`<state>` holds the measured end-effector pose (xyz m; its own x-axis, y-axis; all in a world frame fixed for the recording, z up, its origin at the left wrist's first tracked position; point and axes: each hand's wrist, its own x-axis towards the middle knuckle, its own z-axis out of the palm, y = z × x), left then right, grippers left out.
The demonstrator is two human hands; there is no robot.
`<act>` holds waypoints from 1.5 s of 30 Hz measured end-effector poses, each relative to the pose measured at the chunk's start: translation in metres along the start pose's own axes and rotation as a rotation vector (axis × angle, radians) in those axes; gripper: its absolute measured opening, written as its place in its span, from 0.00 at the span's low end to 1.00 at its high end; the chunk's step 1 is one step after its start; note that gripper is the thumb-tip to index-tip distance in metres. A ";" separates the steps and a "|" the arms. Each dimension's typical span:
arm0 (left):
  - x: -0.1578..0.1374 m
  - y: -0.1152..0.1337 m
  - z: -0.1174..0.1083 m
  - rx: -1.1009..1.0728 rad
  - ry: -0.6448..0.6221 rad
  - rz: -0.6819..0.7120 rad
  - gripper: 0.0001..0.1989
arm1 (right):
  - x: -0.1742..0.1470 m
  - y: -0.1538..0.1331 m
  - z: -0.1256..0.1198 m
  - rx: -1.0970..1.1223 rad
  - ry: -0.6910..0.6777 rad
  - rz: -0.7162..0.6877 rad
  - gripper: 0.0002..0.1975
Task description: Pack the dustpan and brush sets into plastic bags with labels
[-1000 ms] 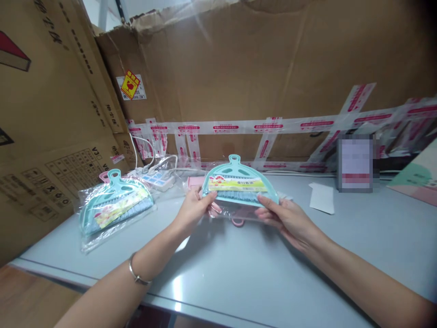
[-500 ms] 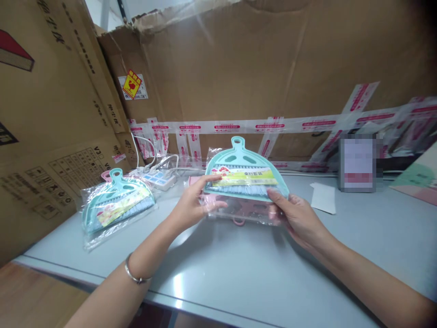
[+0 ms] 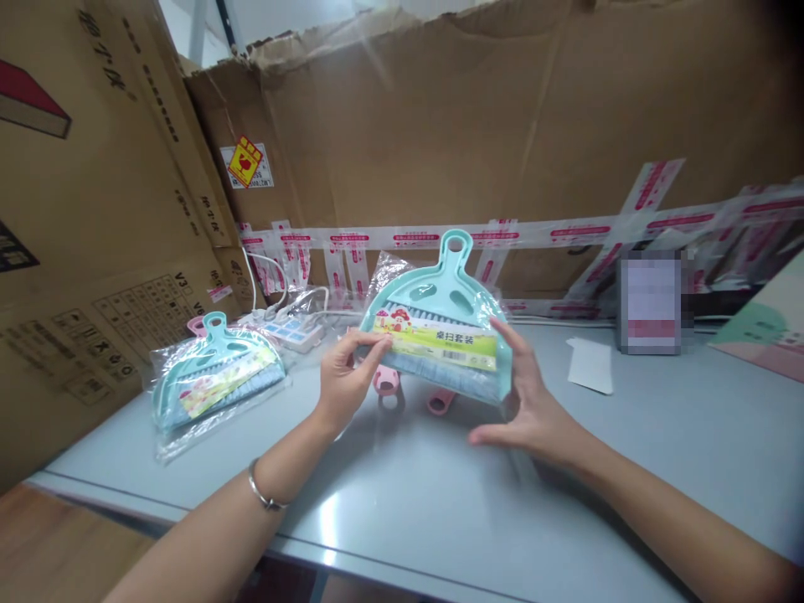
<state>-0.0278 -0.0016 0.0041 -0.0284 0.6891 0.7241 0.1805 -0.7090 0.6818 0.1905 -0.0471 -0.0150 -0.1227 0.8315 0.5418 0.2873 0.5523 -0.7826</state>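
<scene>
A light-teal dustpan and brush set [image 3: 433, 293] in a clear plastic bag is raised above the table, its handle upward and its face toward me. A yellow-green label with mushroom pictures crosses the blue bristles. My left hand [image 3: 348, 377] pinches its left edge between thumb and fingers. Beside the right edge, my right hand [image 3: 543, 410] is open, thumb spread apart below and the fingers up against the edge. Partly hidden behind and below the set, a pink handle [image 3: 386, 383] and a pink ring-ended handle [image 3: 441, 401] show at the tabletop.
Another bagged teal dustpan set [image 3: 219, 368] lies on the grey table [image 3: 402, 519] at left. Behind it is a white power strip [image 3: 292, 331] with cables. Large cardboard boxes [image 3: 440, 126] wall the back and left. A white card [image 3: 590, 366] and blurred-out upright device [image 3: 650, 301] are right.
The teal set has come up and tilted, showing its label more squarely. My right hand has loosened from its lower right corner, its thumb now away. The pink pieces below show differently.
</scene>
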 end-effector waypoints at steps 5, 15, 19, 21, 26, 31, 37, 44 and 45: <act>-0.002 0.004 0.001 0.033 -0.074 -0.126 0.06 | 0.003 -0.006 0.004 -0.070 0.136 0.149 0.18; -0.004 0.008 0.002 -0.096 -0.251 -0.265 0.18 | 0.004 0.004 0.003 0.255 0.222 0.239 0.15; -0.005 0.007 0.004 -0.248 -0.394 -0.422 0.36 | 0.008 0.004 -0.006 0.248 0.312 0.208 0.26; -0.006 0.006 0.005 -0.293 -0.479 -0.486 0.42 | 0.012 0.005 -0.013 0.276 0.296 0.271 0.35; -0.009 0.005 0.006 -0.337 -0.659 -0.526 0.36 | 0.016 0.024 -0.021 0.068 0.202 0.447 0.38; -0.008 0.008 0.003 -0.335 -0.652 -0.496 0.33 | 0.011 0.041 -0.011 -0.084 0.186 0.395 0.28; -0.011 0.010 0.006 -0.442 -0.710 -0.527 0.33 | 0.021 0.039 -0.022 -0.074 0.263 0.328 0.21; -0.010 0.013 0.005 -0.203 -0.712 -0.477 0.27 | 0.031 0.017 -0.121 -0.027 0.307 0.638 0.13; -0.009 0.013 0.003 -0.165 -0.706 -0.463 0.25 | 0.026 0.019 -0.140 -0.105 0.356 0.661 0.12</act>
<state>-0.0217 -0.0167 0.0064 0.5642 0.8074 0.1723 0.1549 -0.3085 0.9385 0.3255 -0.0232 0.0273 0.4154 0.9083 0.0497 0.2853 -0.0783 -0.9552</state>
